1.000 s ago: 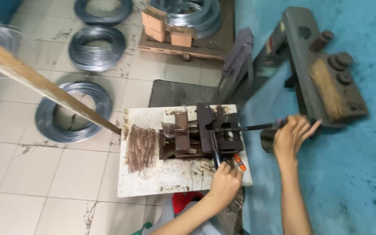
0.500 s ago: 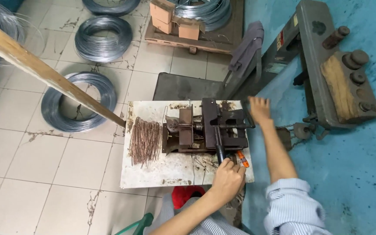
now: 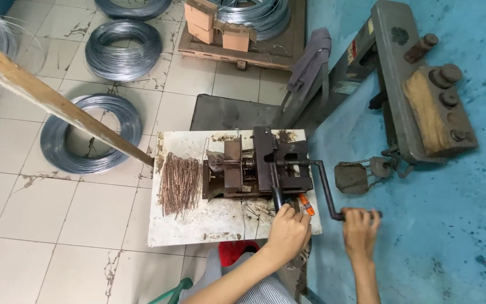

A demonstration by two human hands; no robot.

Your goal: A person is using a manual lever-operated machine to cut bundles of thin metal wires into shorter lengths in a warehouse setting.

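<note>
A dark metal hand-cranked machine [image 3: 257, 168] sits on a worn white board [image 3: 198, 225]. My right hand [image 3: 360, 232] is closed around the black crank handle [image 3: 355, 214] at the machine's right, low near the board's front corner. My left hand [image 3: 289, 231] grips a black lever [image 3: 277, 197] that sticks out of the machine's front. A small orange-handled tool [image 3: 306, 204] lies just right of that lever. A pile of rusty bent wire pieces [image 3: 180, 183] lies on the board to the machine's left.
Coils of grey wire [image 3: 92, 134] lie on the tiled floor at left, with more [image 3: 124, 50] farther back. A long wooden pole [image 3: 52, 101] slants in from the upper left. A heavy grey machine [image 3: 417, 95] stands on blue floor at right. Cardboard boxes [image 3: 217, 25] sit on a pallet.
My right hand has swung the crank handle from the machine's far side round to the near right. The camera has tilted a little. My left hand has stayed on the lever.
</note>
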